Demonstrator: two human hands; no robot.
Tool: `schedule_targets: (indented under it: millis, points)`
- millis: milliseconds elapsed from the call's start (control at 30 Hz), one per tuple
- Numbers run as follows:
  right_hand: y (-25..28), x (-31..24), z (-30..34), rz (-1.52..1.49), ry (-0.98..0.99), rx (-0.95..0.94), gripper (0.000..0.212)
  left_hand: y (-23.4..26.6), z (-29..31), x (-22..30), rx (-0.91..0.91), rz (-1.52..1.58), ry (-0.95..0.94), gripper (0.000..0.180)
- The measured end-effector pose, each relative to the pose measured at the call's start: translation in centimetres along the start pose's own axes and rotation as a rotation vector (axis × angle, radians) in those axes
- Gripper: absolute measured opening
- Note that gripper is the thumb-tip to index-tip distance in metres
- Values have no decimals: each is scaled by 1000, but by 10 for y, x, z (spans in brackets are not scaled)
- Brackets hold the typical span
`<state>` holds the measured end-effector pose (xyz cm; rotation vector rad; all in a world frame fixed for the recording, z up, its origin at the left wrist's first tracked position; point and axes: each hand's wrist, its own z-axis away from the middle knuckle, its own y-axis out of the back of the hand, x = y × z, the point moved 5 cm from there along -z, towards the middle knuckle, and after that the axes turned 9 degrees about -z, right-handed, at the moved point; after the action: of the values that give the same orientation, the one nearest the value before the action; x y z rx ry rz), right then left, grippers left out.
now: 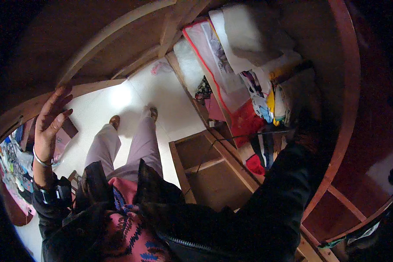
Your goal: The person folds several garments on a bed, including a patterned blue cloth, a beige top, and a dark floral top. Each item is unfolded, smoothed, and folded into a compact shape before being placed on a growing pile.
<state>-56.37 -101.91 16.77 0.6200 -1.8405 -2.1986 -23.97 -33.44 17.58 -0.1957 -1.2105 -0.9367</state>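
Note:
My left hand (51, 124) is raised at the left with its fingers stretched out and apart. Its fingertips meet the edge of a wooden wardrobe door (118, 48). In a black sleeve, my right arm reaches into the wardrobe at the right. My right hand (308, 139) is deep in shadow there, and its fingers cannot be made out. Beside it lies a stack of folded clothes (266, 98) in white, yellow, blue and dark colours. A clear plastic bag with red edging (207, 56) and a red cloth (247, 124) lie left of the stack.
A divided wooden compartment (209, 166) juts out below the shelf. The wardrobe's reddish frame (351, 78) curves along the right. More clothes (15, 161) are heaped at the far left. My legs stand on a pale tiled floor (137, 94).

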Motion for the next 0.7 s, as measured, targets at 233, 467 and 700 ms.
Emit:
schedule_targets:
  millis: [233,467,700]
  points:
    - [6,0,-5,-1,-2,7,36,2,-1,-3,9,-13,6,59]
    - [4,-4,-13,-17,6,8,37,1,-2,0,17,44,5,60]
    - [3,-3,-17,1,30,12,37,-1,0,1,23,75,45,57]
